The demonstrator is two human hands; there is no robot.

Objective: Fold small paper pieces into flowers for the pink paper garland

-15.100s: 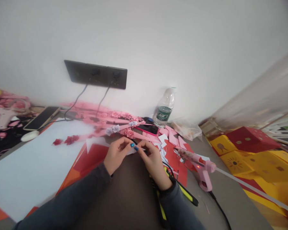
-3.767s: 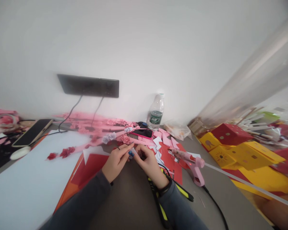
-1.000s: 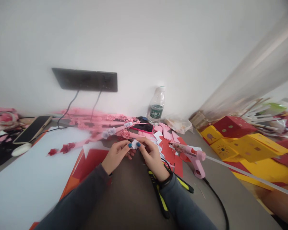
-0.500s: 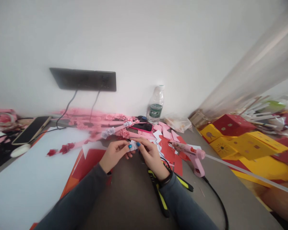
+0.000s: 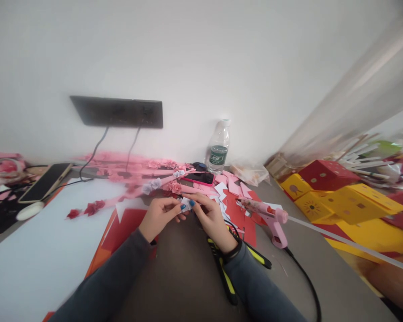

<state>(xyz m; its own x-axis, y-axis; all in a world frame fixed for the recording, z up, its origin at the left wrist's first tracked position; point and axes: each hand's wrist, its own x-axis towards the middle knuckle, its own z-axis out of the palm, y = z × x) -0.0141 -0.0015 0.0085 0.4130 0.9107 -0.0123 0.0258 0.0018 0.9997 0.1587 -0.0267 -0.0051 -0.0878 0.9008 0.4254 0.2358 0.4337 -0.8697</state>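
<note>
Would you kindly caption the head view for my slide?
Both hands, left hand and right hand, pinch a small white paper piece beside a pink glue gun.

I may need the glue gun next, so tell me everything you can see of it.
The glue gun is pink, seemingly plastic, and lies on the grey table right of the right hand, untouched. Its patterned barrel points left, the nozzle over the red and white paper scraps, and the handle angles toward the camera. A small red mark shows near its middle. A black cord trails from the handle toward the table's near edge.
</note>
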